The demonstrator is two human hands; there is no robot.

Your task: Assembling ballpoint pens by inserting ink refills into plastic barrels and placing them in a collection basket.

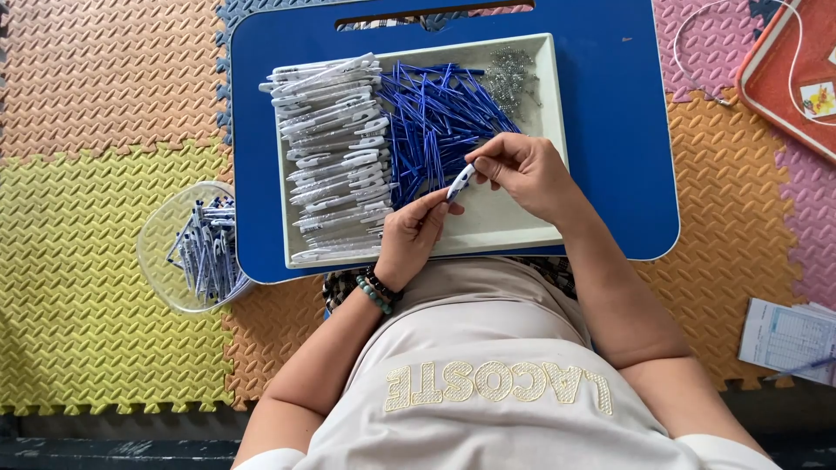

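while hands pinch pen, tray holds refills

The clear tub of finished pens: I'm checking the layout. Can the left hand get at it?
Probably yes: the tub sits open-topped beside the left hand, with nothing between, though that hand holds a pen.

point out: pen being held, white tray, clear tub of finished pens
pen (460, 183), head view, on its white barrel between both hands.
white tray (514, 228), head view, on a bare part of its floor.
clear tub (161, 231), head view, on its see-through left wall.
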